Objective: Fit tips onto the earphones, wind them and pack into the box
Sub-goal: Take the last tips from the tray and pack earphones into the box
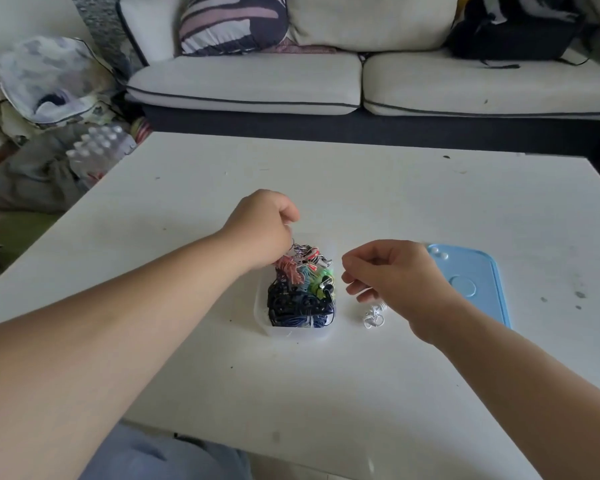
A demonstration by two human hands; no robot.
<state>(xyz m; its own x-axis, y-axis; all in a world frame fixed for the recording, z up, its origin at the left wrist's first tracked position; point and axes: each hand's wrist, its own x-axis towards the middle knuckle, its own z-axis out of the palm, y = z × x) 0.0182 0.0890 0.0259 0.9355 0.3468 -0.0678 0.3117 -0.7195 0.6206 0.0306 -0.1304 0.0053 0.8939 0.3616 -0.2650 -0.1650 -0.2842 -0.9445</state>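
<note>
A clear plastic box (pixel 293 332) sits mid-table, filled with several wound earphones (pixel 298 296) in black, dark blue, pink, green and striped cords. My left hand (pixel 262 226) hovers over the box's far left corner, fingers curled down onto a striped cord at the top of the pile. My right hand (pixel 392 275) is just right of the box, fingers pinched together; what it pinches is too small to make out. A wound white earphone (pixel 374 315) lies on the table under that hand. White ear tips (pixel 439 252) rest on the blue lid (pixel 478 285).
The white table (pixel 361 188) has small dark marks at its right side. A cream sofa (pixel 361 81) with a striped cushion and a black bag stands behind. Bags and a pack of bottles (pixel 97 147) clutter the floor at left.
</note>
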